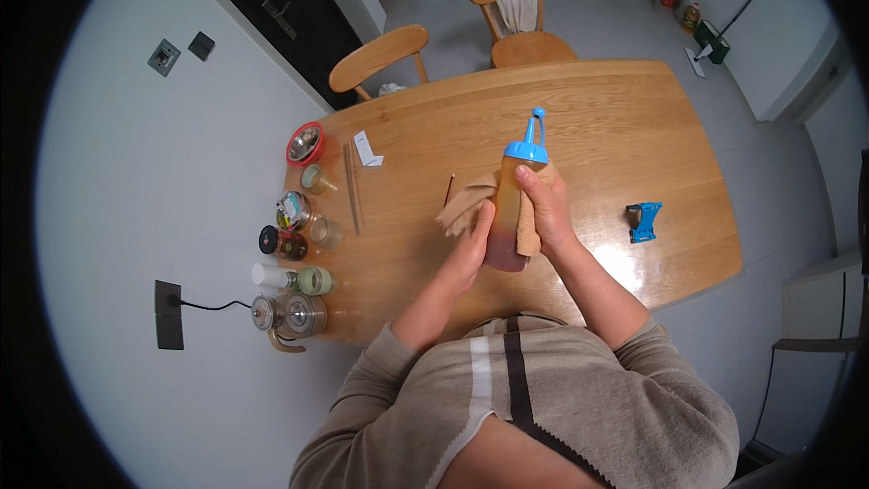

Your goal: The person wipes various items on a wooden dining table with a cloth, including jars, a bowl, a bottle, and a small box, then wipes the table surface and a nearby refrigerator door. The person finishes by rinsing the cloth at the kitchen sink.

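Note:
A clear squeeze bottle (506,221) with amber liquid and a blue nozzle cap (526,151) is held nearly upright above the wooden table (611,115). The small tethered tip cap stands beside the nozzle. My right hand (548,207) grips the bottle from the right, thumb on its upper part, with a tan cloth (529,234) between palm and bottle. Against the bottle's lower left side rests my left hand (473,244), its thumb pointing up. More of the tan cloth spreads out left of the bottle, above my left hand; the fingers behind the bottle are hidden.
Jars, glasses and a glass kettle (302,312) line the table's left edge below a red bowl (305,143). Thin sticks (351,187), a white paper (365,149) and a slim dark stick (449,190) lie nearby. A blue stand (645,222) is at right; wooden chairs (533,47) stand beyond.

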The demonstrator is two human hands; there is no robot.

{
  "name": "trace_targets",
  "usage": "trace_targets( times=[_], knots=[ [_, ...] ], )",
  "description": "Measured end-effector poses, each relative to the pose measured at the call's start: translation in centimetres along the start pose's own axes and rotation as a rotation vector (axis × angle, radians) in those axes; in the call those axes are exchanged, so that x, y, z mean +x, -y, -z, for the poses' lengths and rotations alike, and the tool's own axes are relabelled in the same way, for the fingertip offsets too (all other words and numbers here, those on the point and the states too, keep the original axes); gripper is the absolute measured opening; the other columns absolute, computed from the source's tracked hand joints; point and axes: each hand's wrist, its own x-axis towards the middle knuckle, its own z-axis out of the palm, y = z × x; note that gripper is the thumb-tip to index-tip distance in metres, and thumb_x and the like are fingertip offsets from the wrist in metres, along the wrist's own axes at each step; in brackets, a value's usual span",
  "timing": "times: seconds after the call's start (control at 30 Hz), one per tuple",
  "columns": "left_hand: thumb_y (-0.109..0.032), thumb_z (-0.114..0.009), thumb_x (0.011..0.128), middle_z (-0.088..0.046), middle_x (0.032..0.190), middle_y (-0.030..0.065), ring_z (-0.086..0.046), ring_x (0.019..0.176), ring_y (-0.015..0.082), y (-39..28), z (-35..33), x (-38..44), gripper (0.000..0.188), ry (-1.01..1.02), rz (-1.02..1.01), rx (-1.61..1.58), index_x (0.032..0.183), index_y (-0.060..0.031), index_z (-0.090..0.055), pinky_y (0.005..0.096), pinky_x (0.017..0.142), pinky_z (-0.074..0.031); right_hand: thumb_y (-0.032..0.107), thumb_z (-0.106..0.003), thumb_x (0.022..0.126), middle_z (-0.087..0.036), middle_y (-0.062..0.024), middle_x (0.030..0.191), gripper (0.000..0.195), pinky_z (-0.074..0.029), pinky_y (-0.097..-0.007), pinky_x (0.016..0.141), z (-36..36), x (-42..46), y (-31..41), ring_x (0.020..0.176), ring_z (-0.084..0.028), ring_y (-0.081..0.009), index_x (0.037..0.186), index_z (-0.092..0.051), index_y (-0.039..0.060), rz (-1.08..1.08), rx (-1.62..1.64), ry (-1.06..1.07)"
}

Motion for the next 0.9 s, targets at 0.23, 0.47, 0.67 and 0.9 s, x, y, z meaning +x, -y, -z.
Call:
trace_targets(
  times=[0.23, 0.47, 0.67, 0.9],
  knots=[
    [-0.052, -0.023, 0.101, -0.045, 0.135, 0.0150, -0.043, 0.125, 0.0224, 1.8, -0.6, 0.7, 0.066, -0.216, -0.332, 0.150, 0.138, 0.0017, -0.037, 0.0339, 0.106, -0.033, 0.017, -0.070, 0.085, -0.060, -0.0098, 0.102, 0.055, -0.050, -0.0299, 0.080, -2.1, -1.9, -2.5, 0.091, -0.060, -0.0161, 0.124, -0.036, 0.0000, 0.319, -0.270, -0.075],
    [-0.054, -0.024, 0.101, -0.055, 0.115, 0.0075, -0.054, 0.107, 0.0144, -3.1, -1.4, -0.5, 0.057, -0.157, -0.165, -0.474, 0.121, -0.0061, -0.046, 0.0308, 0.093, -0.045, 0.024, -0.072, 0.083, -0.044, -0.0212, 0.129, 0.073, -0.040, -0.0409, 0.098, -0.9, -3.5, -6.4, 0.117, -0.049, -0.0312, 0.136, -0.029, -0.0031, 0.736, -0.665, 0.025],
    [-0.060, -0.026, 0.098, -0.046, 0.132, 0.0088, -0.045, 0.122, 0.0195, 1.7, 1.2, 2.1, 0.067, -0.332, -0.467, -0.105, 0.133, -0.0051, -0.041, 0.0343, 0.103, -0.039, 0.024, -0.073, 0.082, -0.055, -0.0189, 0.119, 0.062, -0.045, -0.0391, 0.091, -1.3, -2.6, -5.0, 0.105, -0.057, -0.0289, 0.129, -0.040, -0.0011, 0.677, -0.627, 0.081],
    [-0.048, -0.038, 0.100, -0.051, 0.129, 0.0121, -0.051, 0.117, 0.0220, -0.5, -0.1, 1.3, 0.056, -0.165, -0.543, -0.134, 0.136, -0.0043, -0.039, 0.0357, 0.101, -0.040, 0.036, -0.053, 0.097, -0.062, -0.0094, 0.095, 0.037, -0.048, -0.0301, 0.070, -1.6, -0.3, -3.2, 0.082, -0.059, -0.0137, 0.105, -0.054, 0.0003, 0.192, -0.311, -0.069]
  ],
)
